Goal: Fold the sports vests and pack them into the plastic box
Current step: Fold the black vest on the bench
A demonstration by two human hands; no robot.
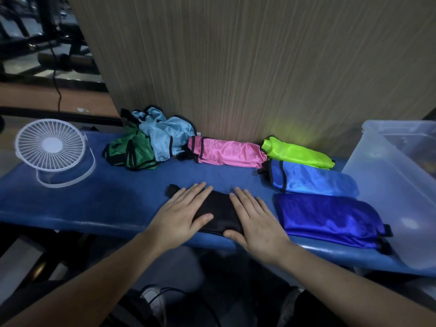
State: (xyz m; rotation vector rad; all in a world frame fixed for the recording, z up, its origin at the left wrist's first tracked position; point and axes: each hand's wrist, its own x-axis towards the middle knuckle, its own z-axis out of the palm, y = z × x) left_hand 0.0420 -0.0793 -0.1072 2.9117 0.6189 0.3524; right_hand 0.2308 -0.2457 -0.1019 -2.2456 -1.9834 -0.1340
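Now both flat hands, left hand and right hand, press the folded black mesh vest at the blue padded counter's near edge, its long axis crosswise, the clear plastic box lying rightward, nearer the right hand.

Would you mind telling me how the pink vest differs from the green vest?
The pink vest is folded into a flat, long strip; the green vest lies crumpled in a loose heap. The pink vest lies in the open against the wall panel, while the green vest is partly covered by the light blue vest. Both are shiny with black trim and lie on the blue table.
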